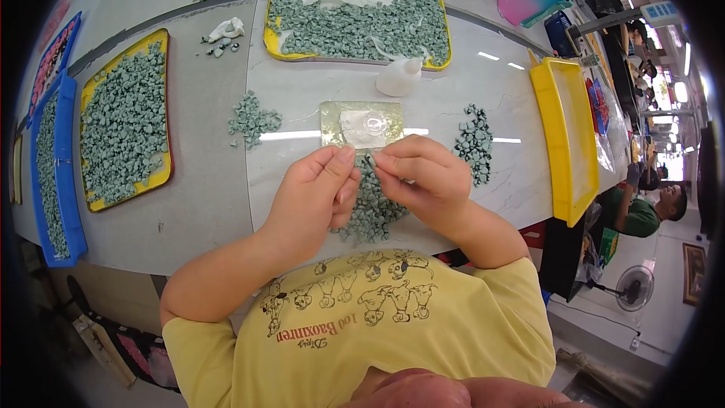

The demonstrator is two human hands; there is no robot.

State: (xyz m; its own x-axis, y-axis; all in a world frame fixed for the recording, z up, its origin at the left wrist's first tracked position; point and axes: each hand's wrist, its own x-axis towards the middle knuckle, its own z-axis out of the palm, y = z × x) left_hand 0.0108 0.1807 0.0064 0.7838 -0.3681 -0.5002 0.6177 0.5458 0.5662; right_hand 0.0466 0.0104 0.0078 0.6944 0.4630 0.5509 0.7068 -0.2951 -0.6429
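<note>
Pinching one small green piece [368,160] together, the left hand [313,196] and right hand [423,181] meet above the green pile [370,211]; a white bottle [399,77] stands at twelve o'clock.

— Where does your one view sit?

— On your head, looking almost straight down. Your yellow shirt [393,325] fills the lower edge and your forearms rise from it toward the middle.

— Which way does it face?

— Forward across the pale tabletop [204,196], whose far edge curves along the top. The fisheye bends straight lines near the rim.

— How near is it?

— Close: your left hand [313,200] and right hand [423,181] sit just under the centre. Still, the wide lens takes in trays to both sides.

— Any shared part with another view?

— You have only this one view.
</note>
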